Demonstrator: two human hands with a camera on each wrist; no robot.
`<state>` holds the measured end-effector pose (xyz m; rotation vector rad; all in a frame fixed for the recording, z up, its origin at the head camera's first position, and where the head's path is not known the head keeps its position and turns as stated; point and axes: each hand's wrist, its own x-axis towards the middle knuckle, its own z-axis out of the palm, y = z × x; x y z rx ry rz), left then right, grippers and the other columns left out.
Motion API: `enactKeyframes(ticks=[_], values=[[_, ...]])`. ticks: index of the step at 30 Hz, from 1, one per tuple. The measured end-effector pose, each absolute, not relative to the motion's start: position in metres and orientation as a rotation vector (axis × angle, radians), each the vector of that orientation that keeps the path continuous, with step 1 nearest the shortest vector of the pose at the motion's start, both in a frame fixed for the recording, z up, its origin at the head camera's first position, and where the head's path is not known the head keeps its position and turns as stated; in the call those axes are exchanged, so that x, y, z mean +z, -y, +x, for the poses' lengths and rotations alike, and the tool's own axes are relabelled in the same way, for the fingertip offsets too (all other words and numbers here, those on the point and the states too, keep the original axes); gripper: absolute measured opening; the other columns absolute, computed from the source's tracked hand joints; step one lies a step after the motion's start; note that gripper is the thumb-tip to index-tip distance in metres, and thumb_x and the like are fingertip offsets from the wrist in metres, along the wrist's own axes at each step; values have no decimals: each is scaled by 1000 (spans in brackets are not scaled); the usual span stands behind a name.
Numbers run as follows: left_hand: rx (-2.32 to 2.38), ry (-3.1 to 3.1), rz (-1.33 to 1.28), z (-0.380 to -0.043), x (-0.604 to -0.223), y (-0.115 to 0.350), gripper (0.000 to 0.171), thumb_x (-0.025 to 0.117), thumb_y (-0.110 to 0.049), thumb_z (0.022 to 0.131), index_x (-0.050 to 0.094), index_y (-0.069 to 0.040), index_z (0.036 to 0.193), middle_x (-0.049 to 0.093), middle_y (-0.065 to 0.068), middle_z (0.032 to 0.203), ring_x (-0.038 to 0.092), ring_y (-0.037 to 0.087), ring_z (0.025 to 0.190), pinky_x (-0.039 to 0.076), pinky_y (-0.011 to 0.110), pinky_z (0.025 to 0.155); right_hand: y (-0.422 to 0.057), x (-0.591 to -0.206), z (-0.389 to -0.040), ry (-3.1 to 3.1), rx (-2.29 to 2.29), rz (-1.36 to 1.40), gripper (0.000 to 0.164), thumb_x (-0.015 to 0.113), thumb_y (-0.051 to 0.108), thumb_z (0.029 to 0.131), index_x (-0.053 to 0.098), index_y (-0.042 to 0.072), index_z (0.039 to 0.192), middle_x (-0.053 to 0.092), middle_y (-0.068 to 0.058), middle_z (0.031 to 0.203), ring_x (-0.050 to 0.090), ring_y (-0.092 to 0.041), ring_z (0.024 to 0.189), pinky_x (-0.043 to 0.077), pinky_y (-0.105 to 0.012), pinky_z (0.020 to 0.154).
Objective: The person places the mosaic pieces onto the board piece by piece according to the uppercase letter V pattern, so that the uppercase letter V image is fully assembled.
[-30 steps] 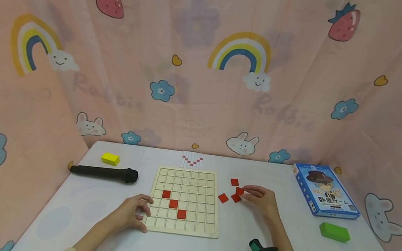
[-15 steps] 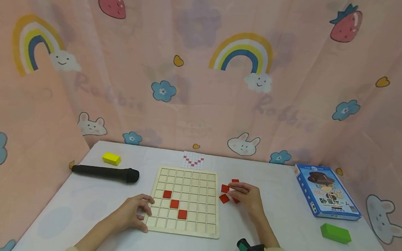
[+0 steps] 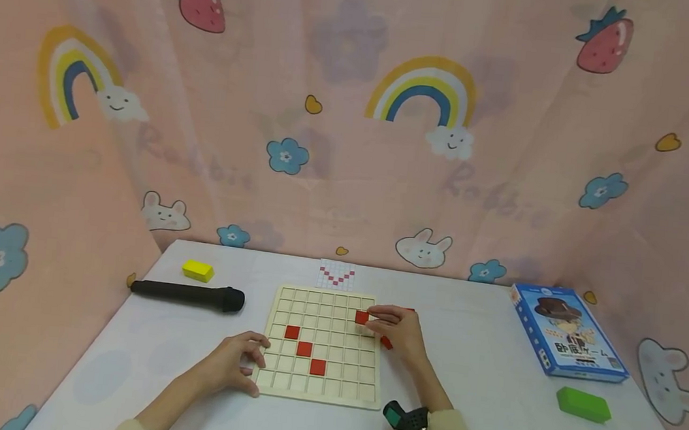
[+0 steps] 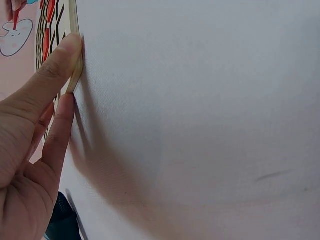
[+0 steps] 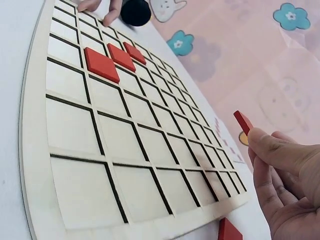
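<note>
A pale wooden grid board (image 3: 316, 400) lies flat on the white table. Three red square tiles, among them a middle tile (image 3: 305, 349), sit in its cells on a diagonal. My left hand (image 3: 230, 362) grips the board's left edge near the front corner, thumb and fingers against the rim in the left wrist view. Between thumb and fingertips, my right hand (image 3: 402, 333) pinches another red tile (image 5: 242, 121), held tilted above the board's right side. Beside the board, partly hidden by that hand, lie loose red tiles (image 3: 386, 343).
Behind the board lies a small card (image 3: 336, 276) printed with a red V of squares. A black microphone (image 3: 190, 296) and yellow block (image 3: 197, 270) are at left. At right are a blue game box (image 3: 568, 333) and green block (image 3: 583, 404).
My right hand has picked a red tile from the loose ones and carried it left over the board. The left hand stays on the board's edge.
</note>
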<state>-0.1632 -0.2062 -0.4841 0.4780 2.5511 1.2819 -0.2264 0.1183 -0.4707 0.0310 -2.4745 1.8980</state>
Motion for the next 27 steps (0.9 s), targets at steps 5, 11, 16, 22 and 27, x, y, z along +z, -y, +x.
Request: enactKeyframes(ticks=[5, 11, 16, 22, 27], values=[[1282, -2549, 464, -164, -484, 207, 36, 89, -2, 56, 65, -10, 80, 54, 11, 125, 51, 33, 114, 54, 20, 73, -101, -472, -230, 2462, 1938, 32, 24, 76, -2, 78, 71, -2, 101, 70, -16, 99, 68, -25, 92, 56, -26, 79], [1276, -2557, 486, -162, -483, 207, 35, 89, -2, 56, 65, -9, 80, 54, 12, 124, 51, 35, 114, 55, 20, 72, -81, -477, -234, 2439, 2002, 98, 23, 76, -2, 78, 71, -3, 100, 70, -16, 98, 68, -25, 89, 57, -29, 77], [1285, -2552, 483, -161, -482, 206, 35, 89, -2, 56, 65, -9, 80, 54, 11, 124, 52, 33, 112, 55, 19, 72, -67, -481, -235, 2440, 2030, 195, 23, 76, -2, 78, 70, -5, 100, 70, -19, 96, 69, -26, 85, 57, -29, 76], [1305, -2546, 488, -161, -482, 206, 35, 89, -1, 56, 64, -8, 80, 54, 12, 124, 52, 32, 110, 55, 20, 71, -49, -488, -237, 2486, 1952, 336, 24, 77, -1, 77, 69, -6, 99, 70, -19, 93, 69, -27, 82, 57, -31, 76], [1305, -2547, 480, -161, -482, 207, 35, 89, -1, 56, 65, -8, 80, 54, 12, 124, 53, 32, 110, 55, 20, 71, -34, -494, -239, 2532, 1884, 398, 21, 76, -2, 77, 70, -5, 97, 71, -16, 90, 70, -23, 80, 57, -27, 72]])
